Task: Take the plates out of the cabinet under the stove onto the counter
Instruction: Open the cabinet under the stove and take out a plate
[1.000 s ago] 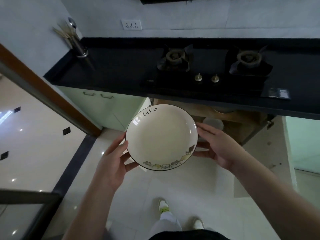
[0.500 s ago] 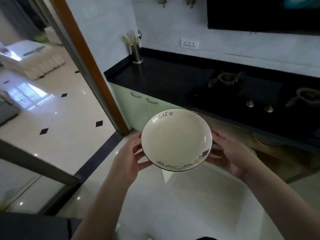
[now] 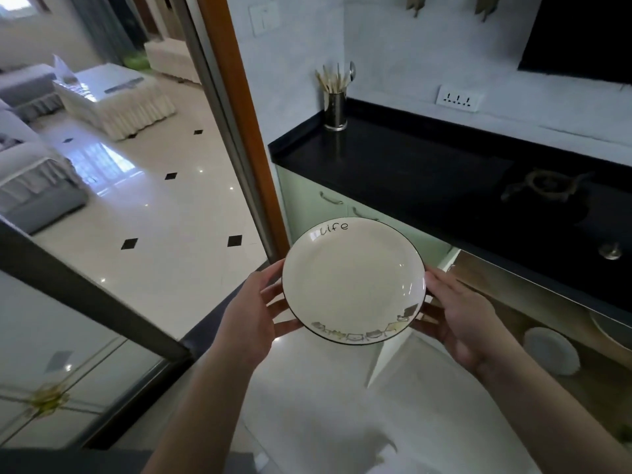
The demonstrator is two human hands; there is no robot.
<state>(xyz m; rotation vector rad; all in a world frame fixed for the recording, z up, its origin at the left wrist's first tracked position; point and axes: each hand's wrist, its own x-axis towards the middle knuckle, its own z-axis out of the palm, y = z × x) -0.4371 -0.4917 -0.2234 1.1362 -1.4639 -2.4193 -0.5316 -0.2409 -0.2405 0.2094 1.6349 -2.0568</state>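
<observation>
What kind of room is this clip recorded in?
A home kitchen, most likely: a black counter with a gas burner set in it, a metal cup of chopsticks by the wall, and a living area with sofas through the doorway on the left.

chopstick holder (image 3: 335, 110), wall socket (image 3: 457, 97), sofa (image 3: 32, 176)

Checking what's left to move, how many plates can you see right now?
2: one plate held between both hands, one white plate inside the open cabinet. More may be hidden there.

Cream plate (image 3: 354, 280), black rim, cartoon border; black counter (image 3: 410, 165); pale-green cabinets (image 3: 307, 200).
</observation>
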